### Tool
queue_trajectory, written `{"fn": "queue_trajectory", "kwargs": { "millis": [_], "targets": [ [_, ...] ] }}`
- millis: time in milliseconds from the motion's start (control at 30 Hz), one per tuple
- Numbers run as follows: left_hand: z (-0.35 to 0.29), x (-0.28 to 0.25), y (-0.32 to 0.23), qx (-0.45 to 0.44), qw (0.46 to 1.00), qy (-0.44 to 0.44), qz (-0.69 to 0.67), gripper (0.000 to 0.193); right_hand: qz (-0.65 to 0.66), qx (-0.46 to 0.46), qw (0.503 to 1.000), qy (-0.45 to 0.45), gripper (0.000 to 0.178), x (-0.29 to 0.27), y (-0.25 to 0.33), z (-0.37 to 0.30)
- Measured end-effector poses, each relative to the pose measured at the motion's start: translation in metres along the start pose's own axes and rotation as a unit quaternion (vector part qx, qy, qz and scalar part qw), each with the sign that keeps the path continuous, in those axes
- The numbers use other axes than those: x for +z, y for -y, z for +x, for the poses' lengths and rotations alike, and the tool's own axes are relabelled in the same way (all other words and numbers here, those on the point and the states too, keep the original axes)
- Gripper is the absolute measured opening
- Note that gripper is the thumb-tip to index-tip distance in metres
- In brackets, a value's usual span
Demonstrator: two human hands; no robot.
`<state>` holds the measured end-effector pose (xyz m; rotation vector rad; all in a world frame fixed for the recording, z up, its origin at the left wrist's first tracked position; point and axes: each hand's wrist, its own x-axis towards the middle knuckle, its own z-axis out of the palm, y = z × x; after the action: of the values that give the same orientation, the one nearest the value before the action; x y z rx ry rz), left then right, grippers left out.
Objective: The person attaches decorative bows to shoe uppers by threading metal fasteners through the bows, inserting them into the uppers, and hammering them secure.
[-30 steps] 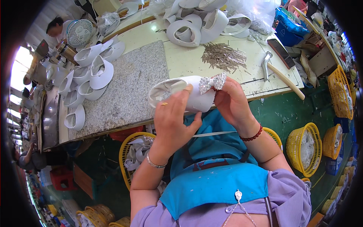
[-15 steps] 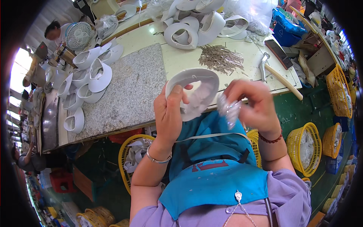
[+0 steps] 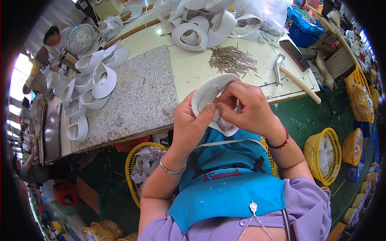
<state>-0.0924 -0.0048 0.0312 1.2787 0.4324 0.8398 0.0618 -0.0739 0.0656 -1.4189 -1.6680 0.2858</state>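
Observation:
My left hand (image 3: 189, 122) is closed on the left side of a white shoe upper (image 3: 206, 94), held in the air just in front of the table's near edge. My right hand (image 3: 252, 107) reaches over the upper's right side, fingertips pinched together inside its opening, close to my left thumb. A shiny clear piece (image 3: 218, 115) shows partly between the fingertips; the rest of it is hidden by my fingers. Beyond the hands lies a pile of thin metal-looking sticks (image 3: 232, 60).
A hammer (image 3: 296, 83) and a phone (image 3: 294, 55) lie at the table's right. More white uppers (image 3: 190, 37) are heaped at the back, others (image 3: 103, 80) beside the speckled stone slab (image 3: 134, 94). Yellow baskets (image 3: 132, 160) stand below the table.
My right hand has moved left with the shiny clear piece, from beside the upper to its opening. My left hand has shifted slightly right, and the upper is turned.

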Motion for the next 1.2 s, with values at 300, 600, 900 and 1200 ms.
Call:
{"fn": "queue_trajectory", "kwargs": {
  "millis": [300, 600, 900, 1200],
  "targets": [
    [0.001, 0.000, 0.006, -0.075, 0.983, -0.047, -0.163, 0.027, 0.009, -0.066, 0.997, -0.029, 0.028, 0.011, -0.009, -0.014],
    [0.000, 0.000, 0.004, -0.122, 0.969, -0.059, -0.209, 0.026, -0.068, -0.190, 0.977, -0.075, 0.028, 0.020, -0.028, -0.020],
    [0.006, 0.001, 0.009, -0.097, 0.987, -0.043, -0.123, 0.025, 0.000, -0.150, 0.988, -0.040, 0.026, 0.008, -0.026, -0.018],
    [0.001, 0.000, 0.016, -0.008, 0.999, -0.013, 0.044, 0.022, -0.012, -0.088, 0.995, 0.039, 0.026, -0.003, -0.019, -0.020]
  ]
}}
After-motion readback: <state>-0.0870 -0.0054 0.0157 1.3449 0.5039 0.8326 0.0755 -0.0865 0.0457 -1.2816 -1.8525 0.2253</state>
